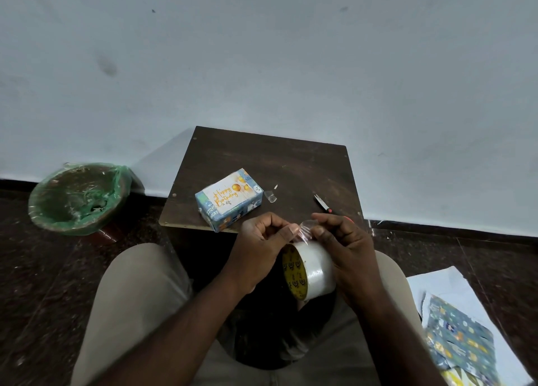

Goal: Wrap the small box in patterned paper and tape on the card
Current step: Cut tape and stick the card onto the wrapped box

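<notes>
The small box (233,211), wrapped in blue patterned paper, lies on the dark wooden board (291,164). A white "Happy Birthday" card (228,195) lies on its top face. In front of the board, above my lap, I hold a roll of clear tape (310,270) with a yellow core. My right hand (348,250) grips the roll from the right, its thumb and fingers pinching the loose tape end (305,229). My left hand (262,248) pinches the same tape end from the left side.
Small scissors with a red handle (324,203) lie at the board's right edge. A short tape piece (270,195) sits right of the box. A green-lined bin (78,197) stands on the floor at left. Spare patterned paper (460,339) lies on the floor at right.
</notes>
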A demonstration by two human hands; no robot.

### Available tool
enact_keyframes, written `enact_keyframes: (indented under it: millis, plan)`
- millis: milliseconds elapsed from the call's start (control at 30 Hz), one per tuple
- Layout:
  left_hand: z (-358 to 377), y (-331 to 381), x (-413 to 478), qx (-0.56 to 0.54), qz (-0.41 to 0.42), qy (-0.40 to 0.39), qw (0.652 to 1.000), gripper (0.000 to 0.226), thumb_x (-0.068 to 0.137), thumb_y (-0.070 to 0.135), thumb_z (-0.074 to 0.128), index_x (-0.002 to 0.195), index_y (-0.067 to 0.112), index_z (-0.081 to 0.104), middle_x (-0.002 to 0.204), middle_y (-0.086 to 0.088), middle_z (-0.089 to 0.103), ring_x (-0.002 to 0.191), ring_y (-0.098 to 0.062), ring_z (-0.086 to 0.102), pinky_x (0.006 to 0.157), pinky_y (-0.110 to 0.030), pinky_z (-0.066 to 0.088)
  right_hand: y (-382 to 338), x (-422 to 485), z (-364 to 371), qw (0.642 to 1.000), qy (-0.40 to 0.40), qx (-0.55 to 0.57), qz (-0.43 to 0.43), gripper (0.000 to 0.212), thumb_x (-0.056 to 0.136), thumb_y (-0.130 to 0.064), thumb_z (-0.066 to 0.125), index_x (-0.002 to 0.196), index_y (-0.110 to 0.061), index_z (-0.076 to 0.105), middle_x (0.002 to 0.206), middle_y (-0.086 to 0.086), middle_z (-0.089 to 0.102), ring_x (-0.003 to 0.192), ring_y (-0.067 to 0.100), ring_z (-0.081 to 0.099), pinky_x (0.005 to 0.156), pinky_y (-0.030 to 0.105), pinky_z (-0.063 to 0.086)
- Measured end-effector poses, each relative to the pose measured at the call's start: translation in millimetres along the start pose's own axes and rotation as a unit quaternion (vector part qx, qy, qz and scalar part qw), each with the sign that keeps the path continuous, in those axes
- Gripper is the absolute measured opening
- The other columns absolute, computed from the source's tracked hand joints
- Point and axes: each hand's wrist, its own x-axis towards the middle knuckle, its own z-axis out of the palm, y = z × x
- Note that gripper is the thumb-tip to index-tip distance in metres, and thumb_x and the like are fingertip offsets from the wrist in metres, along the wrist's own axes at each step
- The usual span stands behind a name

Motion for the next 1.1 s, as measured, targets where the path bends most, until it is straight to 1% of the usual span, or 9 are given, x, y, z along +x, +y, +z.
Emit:
enact_keyframes:
  millis: [133, 200, 333, 500, 833, 933, 1000, 1033, 1100]
  plan:
    - [-3.6, -2.4, 1.6, -0.009, -0.022, -0.024, 0.999, 0.010, 0.090, 0.010, 0.069, 0.081, 0.009, 0.069, 0.081, -0.015, 0.074, 0.079, -0.025, 0.069, 0.084, -0.045, 0.055, 0.2, 0.0, -0.4, 1.000, -0.007, -0.009, 0.009, 0.021, 0.092, 0.004, 0.062, 0.105, -0.009, 0.071, 0.096, 0.010, 0.076, 0.087, 0.018, 0.071, 0.074, 0.025, 0.057]
    - [-4.0, -2.9, 2.4, -0.019, -0.034, -0.031, 0.999, 0.011, 0.091, 0.009, 0.068, 0.080, 0.009, 0.069, 0.082, -0.017, 0.073, 0.079, -0.025, 0.069, 0.084, -0.046, 0.055, 0.5, 0.3, -0.9, 1.000, -0.012, -0.015, 0.014, 0.022, 0.092, 0.004, 0.061, 0.106, -0.009, 0.070, 0.096, 0.008, 0.077, 0.086, 0.017, 0.072, 0.073, 0.024, 0.056]
    - [-5.7, -1.8, 5.4, -0.055, -0.065, -0.043, 0.995, 0.011, 0.091, 0.007, 0.066, 0.080, 0.006, 0.068, 0.083, -0.018, 0.073, 0.080, -0.025, 0.069, 0.084, -0.043, 0.056, 0.7, 0.9, -2.9, 0.999, -0.023, -0.022, 0.016, 0.024, 0.092, 0.005, 0.061, 0.108, -0.011, 0.070, 0.095, 0.010, 0.076, 0.085, 0.019, 0.072, 0.072, 0.024, 0.056]
    - [-8.4, -3.0, 7.9, -0.085, -0.100, -0.057, 0.990, 0.010, 0.091, 0.007, 0.064, 0.084, 0.002, 0.066, 0.084, -0.020, 0.070, 0.080, -0.026, 0.067, 0.078, -0.039, 0.057, -1.0, 0.9, -2.4, 0.999, -0.034, -0.010, 0.021, 0.025, 0.091, 0.007, 0.061, 0.108, -0.011, 0.069, 0.095, 0.008, 0.077, 0.084, 0.017, 0.072, 0.070, 0.023, 0.055]
    - [-0.3, -4.3, 4.8, -0.093, -0.111, -0.044, 0.988, 0.016, 0.098, 0.011, 0.057, 0.084, 0.010, 0.064, 0.081, -0.010, 0.068, 0.079, -0.020, 0.064, 0.075, -0.037, 0.053, 2.6, 1.2, -0.6, 1.000, -0.009, 0.001, 0.019, 0.024, 0.091, 0.007, 0.061, 0.108, -0.009, 0.069, 0.091, 0.009, 0.076, 0.081, 0.016, 0.071, 0.070, 0.025, 0.055]
    - [2.7, -3.4, 2.4, -0.082, -0.106, -0.031, 0.990, 0.015, 0.100, 0.009, 0.054, 0.091, 0.012, 0.065, 0.082, -0.006, 0.069, 0.081, -0.018, 0.065, 0.074, -0.033, 0.054, 4.5, 0.1, 0.3, 1.000, -0.003, 0.005, 0.025, 0.023, 0.092, 0.006, 0.061, 0.110, -0.007, 0.067, 0.091, 0.012, 0.075, 0.080, 0.017, 0.071, 0.068, 0.025, 0.054]
    - [3.2, -3.2, 2.2, -0.076, -0.113, -0.035, 0.990, 0.017, 0.102, 0.017, 0.051, 0.099, 0.013, 0.067, 0.091, -0.010, 0.072, 0.088, -0.022, 0.068, 0.080, -0.038, 0.054, 4.8, -0.6, 0.3, 1.000, -0.004, 0.011, 0.027, 0.023, 0.092, 0.007, 0.060, 0.111, -0.004, 0.066, 0.090, 0.011, 0.075, 0.078, 0.015, 0.071, 0.066, 0.023, 0.054]
    - [2.9, -2.8, 2.5, -0.086, -0.123, -0.042, 0.988, 0.022, 0.102, 0.026, 0.050, 0.100, 0.012, 0.067, 0.096, -0.013, 0.073, 0.091, -0.024, 0.069, 0.082, -0.040, 0.053, 4.6, -1.0, 0.1, 0.999, -0.006, 0.015, 0.029, 0.023, 0.092, 0.007, 0.059, 0.111, -0.003, 0.065, 0.090, 0.011, 0.076, 0.078, 0.015, 0.071, 0.066, 0.023, 0.054]
    - [0.8, -1.4, 4.7, -0.105, -0.149, -0.052, 0.982, 0.043, 0.094, 0.047, 0.049, 0.100, 0.009, 0.067, 0.099, -0.017, 0.074, 0.093, -0.026, 0.071, 0.085, -0.043, 0.053, 4.9, -1.4, -0.6, 0.999, -0.008, 0.014, 0.031, 0.023, 0.092, 0.007, 0.059, 0.111, -0.004, 0.065, 0.092, 0.012, 0.076, 0.080, 0.016, 0.072, 0.067, 0.023, 0.054]
